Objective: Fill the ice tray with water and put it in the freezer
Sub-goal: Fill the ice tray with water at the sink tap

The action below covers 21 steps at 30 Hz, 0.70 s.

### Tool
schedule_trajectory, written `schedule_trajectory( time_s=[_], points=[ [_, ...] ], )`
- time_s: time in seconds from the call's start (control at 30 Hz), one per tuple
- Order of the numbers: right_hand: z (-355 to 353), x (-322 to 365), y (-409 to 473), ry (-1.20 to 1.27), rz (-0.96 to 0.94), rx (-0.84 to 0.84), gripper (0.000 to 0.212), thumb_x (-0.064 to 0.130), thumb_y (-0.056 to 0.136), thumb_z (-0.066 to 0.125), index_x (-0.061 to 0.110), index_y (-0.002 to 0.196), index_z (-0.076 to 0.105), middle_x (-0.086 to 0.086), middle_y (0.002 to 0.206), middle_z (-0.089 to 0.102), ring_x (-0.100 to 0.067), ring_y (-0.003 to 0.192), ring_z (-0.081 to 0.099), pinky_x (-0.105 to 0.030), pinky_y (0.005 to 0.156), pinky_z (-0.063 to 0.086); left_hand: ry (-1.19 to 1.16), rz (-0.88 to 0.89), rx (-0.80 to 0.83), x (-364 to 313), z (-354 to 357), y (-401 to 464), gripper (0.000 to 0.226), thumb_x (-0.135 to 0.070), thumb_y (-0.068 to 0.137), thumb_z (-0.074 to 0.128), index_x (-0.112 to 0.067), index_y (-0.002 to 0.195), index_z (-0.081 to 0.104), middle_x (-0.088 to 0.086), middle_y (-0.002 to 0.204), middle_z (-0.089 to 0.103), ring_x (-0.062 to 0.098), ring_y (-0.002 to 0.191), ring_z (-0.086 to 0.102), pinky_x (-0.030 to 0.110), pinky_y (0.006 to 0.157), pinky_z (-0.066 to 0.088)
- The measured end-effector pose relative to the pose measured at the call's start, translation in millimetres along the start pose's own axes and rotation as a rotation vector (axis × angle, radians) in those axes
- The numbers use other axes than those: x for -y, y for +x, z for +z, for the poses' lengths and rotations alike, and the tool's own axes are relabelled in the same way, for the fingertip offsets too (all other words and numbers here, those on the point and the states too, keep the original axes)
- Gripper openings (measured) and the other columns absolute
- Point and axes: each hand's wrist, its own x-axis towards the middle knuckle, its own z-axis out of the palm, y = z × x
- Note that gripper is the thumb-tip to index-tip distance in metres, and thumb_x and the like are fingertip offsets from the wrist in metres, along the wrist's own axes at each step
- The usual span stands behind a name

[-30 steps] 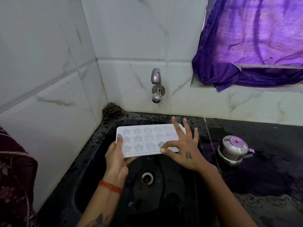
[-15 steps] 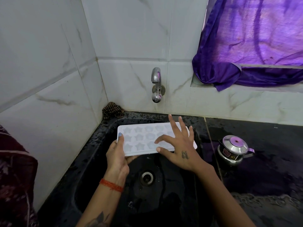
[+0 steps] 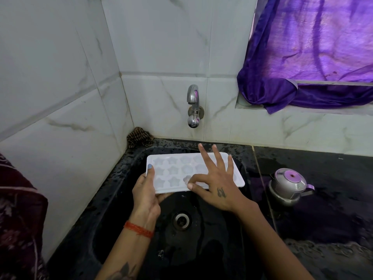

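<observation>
A white ice tray (image 3: 173, 170) with star and flower moulds hangs level over the black sink (image 3: 113, 190), below the wall tap (image 3: 193, 106). My left hand (image 3: 146, 190) grips the tray's near left corner, thumb on top and fingers underneath. My right hand (image 3: 214, 178) lies over the tray's right half with fingers spread; its index fingertip and thumb touch a mould near the front edge. No water runs from the tap. The tray's right cells are hidden under my right hand.
The sink drain (image 3: 181, 220) lies below the tray. A steel kettle (image 3: 290, 184) stands on the wet black counter at right. A brown scrubber cloth (image 3: 139, 136) sits in the back left corner. A purple curtain (image 3: 310, 57) hangs over the window ledge.
The tray has shifted a little to the right under the tap. My right hand has slid with it across the moulds, index finger bending down onto a cell. My left hand keeps its grip.
</observation>
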Motion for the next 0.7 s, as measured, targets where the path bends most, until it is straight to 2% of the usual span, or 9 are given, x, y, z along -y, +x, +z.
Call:
schedule_trajectory(
  time_s=[0.27,0.53,0.7],
  points=[
    [2.2,0.1,-2.4,-0.11,-0.006,-0.075,0.047,0.065,0.084,0.024,0.039,0.089,0.064,0.007,0.157,-0.012,-0.026,0.142,-0.024,-0.057,0.108,-0.022,0.001,0.005,-0.001,0.6,-0.2,0.6,0.018,-0.034,0.095,0.054,-0.018,0.089,0.06,0.003,0.089,0.068,0.019,0.078,0.066,0.036,0.058,0.058],
    [4.6,-1.6,-0.9,-0.027,-0.001,-0.015,0.052,0.068,0.082,0.02,0.05,0.103,0.064,0.015,0.153,-0.024,-0.019,0.138,-0.033,-0.051,0.107,-0.026,0.011,0.008,0.001,1.5,-0.5,-0.1,0.017,-0.033,0.095,0.054,-0.018,0.089,0.059,0.003,0.089,0.067,0.018,0.077,0.065,0.036,0.057,0.058],
    [4.5,-2.7,0.0,0.034,0.008,0.012,0.056,0.071,0.078,0.023,0.045,0.098,0.068,0.019,0.152,-0.023,-0.015,0.138,-0.033,-0.051,0.108,-0.024,0.009,0.0,0.003,1.7,-1.3,-0.8,0.017,-0.033,0.095,0.054,-0.018,0.088,0.059,0.003,0.088,0.067,0.019,0.077,0.065,0.038,0.063,0.056]
  ],
)
